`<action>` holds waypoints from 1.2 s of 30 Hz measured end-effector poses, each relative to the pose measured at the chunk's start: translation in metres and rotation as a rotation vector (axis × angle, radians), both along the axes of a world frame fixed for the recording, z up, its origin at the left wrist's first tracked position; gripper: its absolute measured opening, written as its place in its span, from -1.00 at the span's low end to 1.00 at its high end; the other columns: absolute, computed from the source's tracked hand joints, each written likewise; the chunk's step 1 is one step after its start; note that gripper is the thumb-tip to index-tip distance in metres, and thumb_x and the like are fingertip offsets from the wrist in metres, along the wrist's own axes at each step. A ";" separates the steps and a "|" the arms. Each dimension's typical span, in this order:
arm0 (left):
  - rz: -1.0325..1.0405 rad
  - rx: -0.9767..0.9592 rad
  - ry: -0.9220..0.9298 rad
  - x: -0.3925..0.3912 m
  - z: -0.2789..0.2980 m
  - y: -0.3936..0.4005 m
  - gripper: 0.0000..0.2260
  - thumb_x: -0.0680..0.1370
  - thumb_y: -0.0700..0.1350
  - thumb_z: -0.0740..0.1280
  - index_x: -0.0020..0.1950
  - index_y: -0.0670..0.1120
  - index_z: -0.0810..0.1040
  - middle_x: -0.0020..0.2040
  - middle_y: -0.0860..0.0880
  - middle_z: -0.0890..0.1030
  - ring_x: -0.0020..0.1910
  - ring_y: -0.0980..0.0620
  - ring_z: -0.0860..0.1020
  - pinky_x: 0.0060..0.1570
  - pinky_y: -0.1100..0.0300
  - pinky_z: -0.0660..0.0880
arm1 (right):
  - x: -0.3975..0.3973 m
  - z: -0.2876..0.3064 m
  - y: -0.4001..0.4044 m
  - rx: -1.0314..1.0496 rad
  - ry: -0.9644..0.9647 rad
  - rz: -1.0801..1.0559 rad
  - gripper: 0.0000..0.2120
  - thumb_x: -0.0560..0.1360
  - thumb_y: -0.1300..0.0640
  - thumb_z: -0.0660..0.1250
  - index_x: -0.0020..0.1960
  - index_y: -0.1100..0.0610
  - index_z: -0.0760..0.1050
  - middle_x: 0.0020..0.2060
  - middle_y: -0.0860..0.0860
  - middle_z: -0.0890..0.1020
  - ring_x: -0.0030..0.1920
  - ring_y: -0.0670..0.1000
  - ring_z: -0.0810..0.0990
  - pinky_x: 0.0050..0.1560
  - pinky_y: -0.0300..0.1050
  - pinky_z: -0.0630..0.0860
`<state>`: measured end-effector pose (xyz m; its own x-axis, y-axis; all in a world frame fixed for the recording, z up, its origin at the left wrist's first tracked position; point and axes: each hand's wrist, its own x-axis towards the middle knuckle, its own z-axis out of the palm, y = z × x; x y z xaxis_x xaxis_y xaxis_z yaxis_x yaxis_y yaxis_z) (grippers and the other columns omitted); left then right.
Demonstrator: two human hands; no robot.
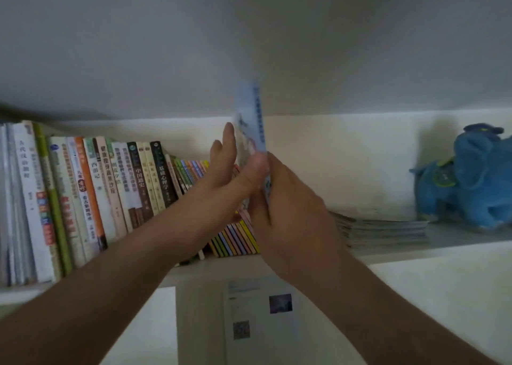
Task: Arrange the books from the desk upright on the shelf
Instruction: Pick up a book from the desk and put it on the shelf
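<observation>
A thin light-blue book (250,115) stands upright at the shelf opening, its top reaching past the shelf's upper edge. My right hand (285,195) grips its lower part, thumb on the left face. My left hand (223,159) lies flat with straight fingers against the book's left side, between it and the row of upright books (91,187). Several thin pastel-spined books (235,237) lean just below my hands. The blue book's bottom edge is hidden behind my right hand.
The white shelf board (415,251) runs across the view. A flat stack of magazines (385,228) lies to the right of my hands, and a blue plush elephant (476,181) stands at the far right. A printed sheet (257,317) hangs on the panel below.
</observation>
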<state>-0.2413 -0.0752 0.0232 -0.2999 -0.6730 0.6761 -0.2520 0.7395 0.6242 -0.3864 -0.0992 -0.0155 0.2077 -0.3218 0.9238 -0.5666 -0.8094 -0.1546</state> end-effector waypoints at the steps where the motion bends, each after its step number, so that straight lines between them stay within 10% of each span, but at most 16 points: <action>1: -0.009 0.005 0.024 0.001 -0.008 0.001 -0.02 0.33 0.57 0.34 0.61 0.43 -0.11 0.60 0.27 0.28 0.56 0.10 0.34 0.32 -0.06 0.56 | 0.002 0.000 0.002 0.001 0.074 -0.038 -0.51 0.66 -0.13 0.03 0.58 -0.12 0.17 0.30 -0.14 0.46 0.01 0.02 0.64 0.01 0.14 0.64; 6: 0.119 0.054 0.429 0.008 -0.023 0.006 -0.74 0.59 0.22 0.33 0.23 0.19 0.60 0.09 0.08 0.74 0.12 0.03 0.71 0.16 -0.10 0.63 | -0.006 -0.003 -0.008 0.092 0.353 0.242 -0.36 0.62 -0.20 0.29 0.64 -0.15 0.19 0.50 -0.23 0.29 0.39 -0.21 0.41 0.28 -0.24 0.50; 10: 0.358 0.045 0.647 0.035 -0.018 -0.001 -0.91 0.70 -0.05 0.28 0.05 0.09 0.55 -0.17 0.11 0.75 -0.19 0.05 0.74 -0.02 -0.09 0.64 | -0.039 -0.007 -0.086 0.064 0.102 0.041 -0.58 0.52 -0.24 0.35 0.28 -0.06 0.64 0.17 -0.17 0.60 0.10 -0.21 0.54 0.17 -0.01 0.59; 15: 0.450 -0.043 0.600 0.053 -0.027 -0.004 -0.88 0.72 -0.06 0.24 0.03 0.11 0.52 -0.20 0.22 0.73 -0.20 0.18 0.72 -0.16 0.05 0.64 | -0.039 -0.007 -0.138 0.421 0.304 0.000 -0.21 0.52 -0.35 0.39 0.64 -0.18 0.20 0.51 -0.06 0.43 0.47 0.01 0.42 0.43 0.08 0.45; 21: 0.436 -0.048 0.649 0.055 -0.024 0.001 -0.90 0.71 -0.05 0.25 0.05 0.14 0.51 -0.16 0.20 0.73 -0.17 0.16 0.72 -0.11 0.01 0.63 | -0.051 0.004 -0.141 0.519 0.320 0.118 -0.46 0.63 -0.10 0.39 0.56 -0.28 0.31 0.30 -0.24 0.53 0.28 -0.21 0.48 0.17 -0.19 0.49; 24: 0.401 -0.065 0.678 0.045 -0.021 0.000 -0.91 0.71 -0.07 0.25 0.06 0.11 0.51 -0.17 0.20 0.73 -0.16 0.15 0.73 -0.10 0.02 0.63 | -0.053 0.001 -0.142 0.428 0.319 -0.024 -0.66 0.61 -0.08 0.37 0.33 -0.23 0.35 0.05 -0.07 0.69 -0.03 0.00 0.69 0.01 0.07 0.67; 28: 0.373 -0.132 0.574 0.015 -0.014 -0.015 -0.86 0.74 -0.11 0.19 0.16 0.12 0.48 -0.09 0.15 0.74 -0.10 0.16 0.72 -0.13 0.11 0.64 | -0.060 -0.012 -0.139 0.365 0.277 -0.158 -0.38 0.50 -0.08 0.48 0.42 -0.06 0.23 -0.01 0.07 0.67 -0.16 0.10 0.63 -0.16 -0.04 0.58; 32: 0.462 -0.353 0.386 -0.015 -0.011 -0.050 -0.49 0.65 -0.20 0.17 0.48 0.27 0.18 0.36 -0.02 0.47 0.24 0.07 0.57 0.16 0.01 0.63 | -0.073 -0.023 -0.137 0.352 0.093 -0.152 -0.57 0.56 -0.02 0.46 0.23 0.04 0.28 -0.10 0.02 0.58 -0.25 -0.01 0.53 -0.35 -0.13 0.43; 36: 0.676 -0.393 0.223 -0.043 -0.014 -0.080 -0.09 0.53 -0.36 0.32 0.66 0.16 -0.13 0.26 0.03 0.17 0.04 0.41 0.37 -0.13 0.35 0.49 | -0.076 -0.025 -0.123 0.339 -0.016 -0.189 -0.61 0.56 0.00 0.44 0.11 0.03 0.22 -0.22 -0.08 0.42 -0.33 -0.16 0.36 -0.43 -0.20 0.23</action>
